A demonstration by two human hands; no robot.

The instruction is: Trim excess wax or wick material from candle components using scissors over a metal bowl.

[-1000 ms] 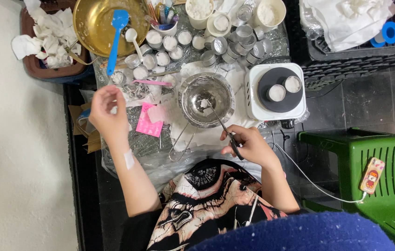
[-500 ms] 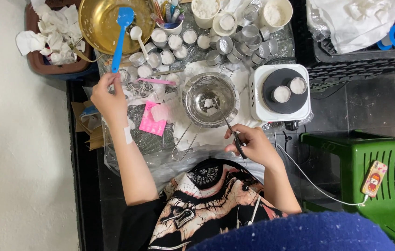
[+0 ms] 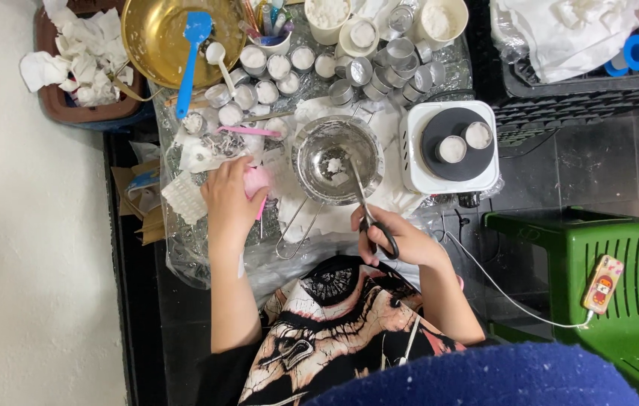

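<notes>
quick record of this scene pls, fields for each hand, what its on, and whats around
view: head camera, looking straight down at a cluttered table
left hand: resting on a pink item on the table
right hand: holding black-handled scissors, blades reaching into the metal strainer bowl
bowl contents: small white lumps
right of bowl: white hot plate with two small filled cups on it
back of table: many small metal cups, gold bowl with a blue spatula
far right: green stool with a phone on a cable
</notes>
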